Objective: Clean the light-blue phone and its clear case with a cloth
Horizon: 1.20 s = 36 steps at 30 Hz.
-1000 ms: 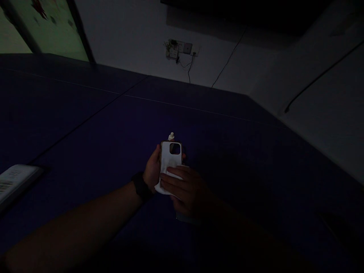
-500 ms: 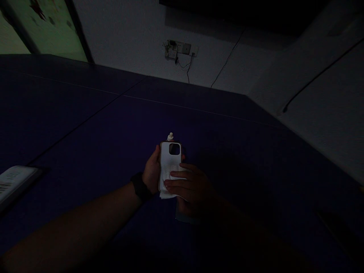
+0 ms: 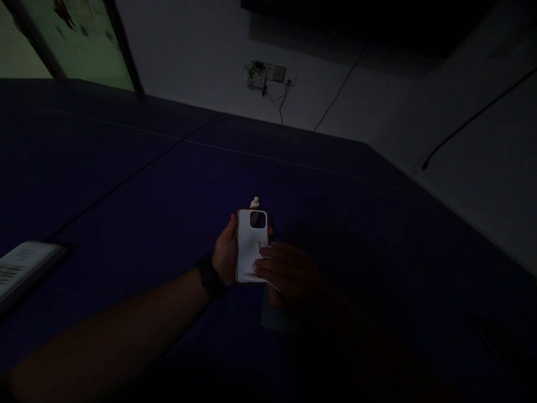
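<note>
My left hand (image 3: 225,254), with a dark band on its wrist, is closed around the side of a phone case (image 3: 247,235). The case is pale with a thin brownish rim, and its camera cutout sits at the top right. Over the lower right of the case lies my right hand (image 3: 289,271), its fingers pressing a white tissue (image 3: 250,276) against the surface. Part of that tissue is hidden under the fingers. Just beyond the case's top edge shows a small white bottle (image 3: 254,202), mostly covered. Below my right hand, a dark flat phone-like slab (image 3: 279,322) lies on the tabletop.
The dark blue tabletop (image 3: 146,196) has seams across it. A white box or pack (image 3: 27,266) with printing lies at the left edge. On the wall are sockets (image 3: 271,73) with plugs and hanging cables. The room is very dim.
My right hand has shifted slightly right on the case, and the tissue under it has bunched up, baring more of the pale surface. The left hand keeps its hold. The view has shifted slightly.
</note>
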{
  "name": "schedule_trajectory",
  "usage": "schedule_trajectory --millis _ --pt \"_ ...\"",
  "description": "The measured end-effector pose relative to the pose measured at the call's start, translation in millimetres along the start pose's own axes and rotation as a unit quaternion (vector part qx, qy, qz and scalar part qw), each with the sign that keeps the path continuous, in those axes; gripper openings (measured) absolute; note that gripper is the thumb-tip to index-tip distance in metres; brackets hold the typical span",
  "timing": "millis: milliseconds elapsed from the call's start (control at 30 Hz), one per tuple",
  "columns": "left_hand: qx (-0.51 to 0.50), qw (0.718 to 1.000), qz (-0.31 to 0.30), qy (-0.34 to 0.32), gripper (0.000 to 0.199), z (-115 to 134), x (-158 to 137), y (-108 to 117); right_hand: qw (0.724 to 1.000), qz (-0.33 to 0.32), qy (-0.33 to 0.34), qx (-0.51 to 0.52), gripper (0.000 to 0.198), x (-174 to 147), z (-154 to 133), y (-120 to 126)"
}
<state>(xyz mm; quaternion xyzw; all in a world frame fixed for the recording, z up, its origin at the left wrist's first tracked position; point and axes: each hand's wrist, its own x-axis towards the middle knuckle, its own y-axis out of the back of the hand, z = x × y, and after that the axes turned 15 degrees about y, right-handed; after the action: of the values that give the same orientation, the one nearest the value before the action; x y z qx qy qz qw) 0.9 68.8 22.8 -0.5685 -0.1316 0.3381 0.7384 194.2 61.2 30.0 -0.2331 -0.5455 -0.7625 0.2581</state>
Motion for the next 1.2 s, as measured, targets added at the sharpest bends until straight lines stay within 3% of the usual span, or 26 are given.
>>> schedule_trajectory --millis 133,300,400,500,600,767,867,967,1200 --pt "-0.010 0.999 0.022 -0.043 0.075 -0.9 1.8 -2.3 0.998 0.021 -0.043 -0.048 0.028 -2.0 2.7 -0.7" --pt "-0.005 1.000 0.019 -0.007 0.083 -0.4 0.5 -2.6 0.999 0.012 0.010 0.045 0.025 3.7 -1.5 -0.5" --pt "-0.010 1.000 0.019 -0.011 0.083 0.3 -0.4 -5.1 0.999 -0.014 -0.026 0.017 0.028 6.3 -1.2 0.3" --pt "-0.012 1.000 0.021 -0.020 0.081 -0.2 0.0 -7.8 0.998 0.012 -0.057 -0.017 0.032 4.0 0.6 0.1" --pt "-0.013 0.999 0.027 -0.025 0.076 -1.1 0.0 -7.7 0.998 0.042 -0.022 0.038 0.026 3.0 -1.7 -1.5" --pt "0.005 1.000 0.024 -0.012 0.067 -2.0 -1.6 -8.8 0.995 -0.025 -0.016 0.094 0.030 9.3 -10.4 -5.3" --pt "0.004 1.000 0.021 -0.022 0.050 -2.4 -1.1 -11.9 0.994 0.044 -0.054 0.081 0.032 6.8 -9.4 -5.9" --pt "0.021 0.999 0.041 -0.026 0.043 -2.0 0.2 -10.8 0.977 0.125 -0.139 0.100 0.036 2.0 -5.0 -2.7" --pt "0.134 0.988 0.041 -0.070 0.063 -6.4 5.1 -0.8 0.925 0.164 -0.305 0.156 0.031 4.7 -4.5 3.9"
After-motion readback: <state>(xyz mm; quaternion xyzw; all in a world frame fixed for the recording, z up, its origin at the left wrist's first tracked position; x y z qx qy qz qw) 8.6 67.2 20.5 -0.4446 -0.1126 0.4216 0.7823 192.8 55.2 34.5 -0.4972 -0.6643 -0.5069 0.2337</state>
